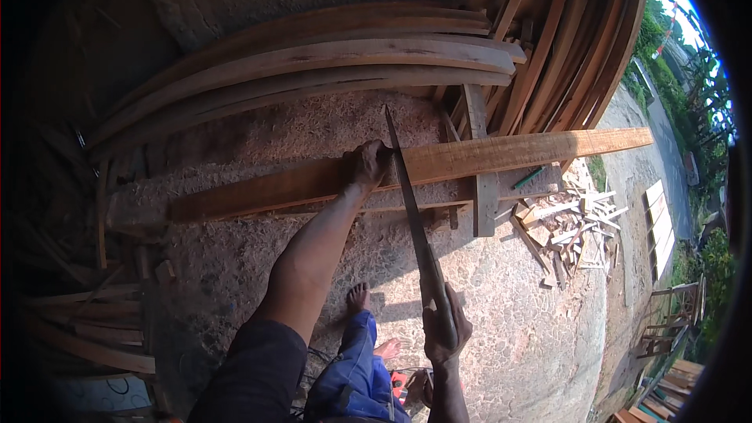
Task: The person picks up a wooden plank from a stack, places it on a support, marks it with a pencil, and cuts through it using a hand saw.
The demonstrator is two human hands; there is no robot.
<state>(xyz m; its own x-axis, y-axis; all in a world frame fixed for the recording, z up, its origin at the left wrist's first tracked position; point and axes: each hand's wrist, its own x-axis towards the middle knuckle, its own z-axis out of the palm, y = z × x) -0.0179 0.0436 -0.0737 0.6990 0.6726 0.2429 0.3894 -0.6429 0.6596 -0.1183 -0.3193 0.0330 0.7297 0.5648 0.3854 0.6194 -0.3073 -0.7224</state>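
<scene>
A long wooden plank (pixel 501 154) lies crosswise in front of me, resting on a low wooden bench (pixel 485 204). My left hand (pixel 368 164) is closed round the plank near its middle, just left of the saw blade. My right hand (pixel 446 327) grips the handle of a handsaw (pixel 415 215) low at the centre right. The saw's narrow blade points away from me and crosses the plank right beside my left hand. Whether its teeth have cut into the wood cannot be made out.
Long beams (pixel 329 55) lie stacked beyond the bench, and more boards (pixel 564 47) lean at the far right. A heap of wood offcuts (pixel 568 227) lies on the ground at right. A green pencil-like stick (pixel 529 177) rests on the bench. Boards (pixel 94 333) are piled at left.
</scene>
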